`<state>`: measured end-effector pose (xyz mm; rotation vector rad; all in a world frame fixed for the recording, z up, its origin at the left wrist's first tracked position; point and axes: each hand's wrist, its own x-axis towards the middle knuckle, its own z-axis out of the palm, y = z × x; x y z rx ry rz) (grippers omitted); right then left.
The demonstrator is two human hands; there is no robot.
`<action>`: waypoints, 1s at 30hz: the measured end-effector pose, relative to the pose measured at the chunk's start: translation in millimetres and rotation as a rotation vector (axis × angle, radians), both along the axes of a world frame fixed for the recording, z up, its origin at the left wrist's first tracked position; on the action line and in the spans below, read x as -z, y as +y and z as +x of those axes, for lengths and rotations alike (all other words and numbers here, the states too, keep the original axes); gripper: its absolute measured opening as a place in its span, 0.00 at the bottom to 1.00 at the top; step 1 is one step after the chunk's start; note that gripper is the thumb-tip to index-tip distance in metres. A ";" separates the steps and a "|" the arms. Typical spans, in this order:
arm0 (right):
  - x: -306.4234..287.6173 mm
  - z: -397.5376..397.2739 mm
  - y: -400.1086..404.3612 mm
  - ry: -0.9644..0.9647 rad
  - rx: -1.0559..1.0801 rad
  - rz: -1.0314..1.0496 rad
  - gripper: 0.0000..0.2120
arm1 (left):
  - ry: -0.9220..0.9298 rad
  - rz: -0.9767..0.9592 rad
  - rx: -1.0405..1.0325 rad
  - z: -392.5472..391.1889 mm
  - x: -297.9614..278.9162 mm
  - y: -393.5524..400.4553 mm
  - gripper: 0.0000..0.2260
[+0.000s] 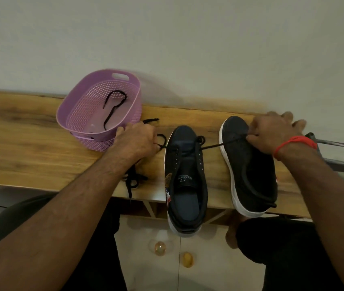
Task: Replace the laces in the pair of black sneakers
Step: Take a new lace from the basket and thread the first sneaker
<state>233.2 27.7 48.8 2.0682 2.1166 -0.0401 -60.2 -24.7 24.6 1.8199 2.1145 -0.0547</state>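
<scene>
Two black sneakers on a wooden table (pixel 30 143), heels overhanging its near edge. The left sneaker (pixel 184 175) lies open-topped; the right sneaker (pixel 248 169), beside it, is tipped on its side, its far flank hidden by the right hand (pixel 276 133), which pinches a taut black lace (pixel 213 146). The left hand (pixel 136 139) grips the lace's other end left of the left sneaker. Loose laces (pixel 133 181) lie partly under the left forearm. Farther left, a purple basket (pixel 83 114) holds another lace (pixel 114 108).

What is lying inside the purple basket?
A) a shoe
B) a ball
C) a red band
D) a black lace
D: a black lace lies curled on the bottom of the purple basket, while both shoes sit outside it on the wooden table.
</scene>
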 end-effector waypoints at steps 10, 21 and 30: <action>34.4 -65.0 -31.1 0.052 -0.442 -0.081 0.14 | -0.071 0.087 0.103 26.8 7.1 -7.3 0.05; 12.1 -33.4 -18.2 0.015 -0.315 0.026 0.18 | -0.087 -0.010 0.065 11.7 3.3 -3.7 0.13; 30.2 -50.3 -18.3 0.020 -0.327 -0.010 0.16 | -0.011 0.107 0.012 11.2 4.5 -2.0 0.08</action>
